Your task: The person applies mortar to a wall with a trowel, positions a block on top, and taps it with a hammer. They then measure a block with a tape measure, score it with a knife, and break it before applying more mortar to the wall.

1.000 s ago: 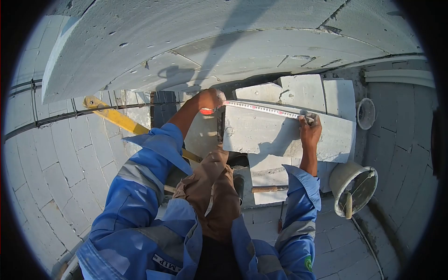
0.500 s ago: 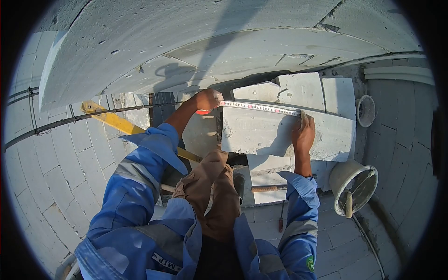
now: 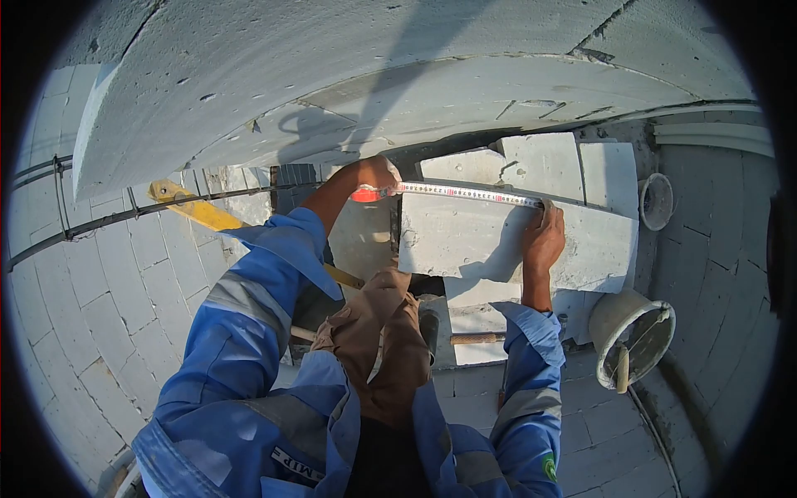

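A tape measure [image 3: 469, 193] with a red case is pulled out along the upper edge of a white block [image 3: 473, 236]. My left hand [image 3: 379, 175] is closed around the case end, at the block's upper left corner. Toward the tape's other end, my right hand [image 3: 543, 236] pinches the strip against the block's upper edge, its fingers bent and its shadow falling on the block. Other white blocks [image 3: 544, 162] lie just behind this one, and more sit under it.
A bucket [image 3: 633, 339] with a wooden-handled tool stands at the right, a smaller container [image 3: 656, 202] above it. A yellow level [image 3: 203, 212] and steel bars [image 3: 100, 222] lie at left. A block wall [image 3: 374, 91] rises in front. A wooden handle [image 3: 477, 339] lies below.
The view has shifted slightly. More of the red tape case shows at my left hand. Both hands stay at the same parts of the block.
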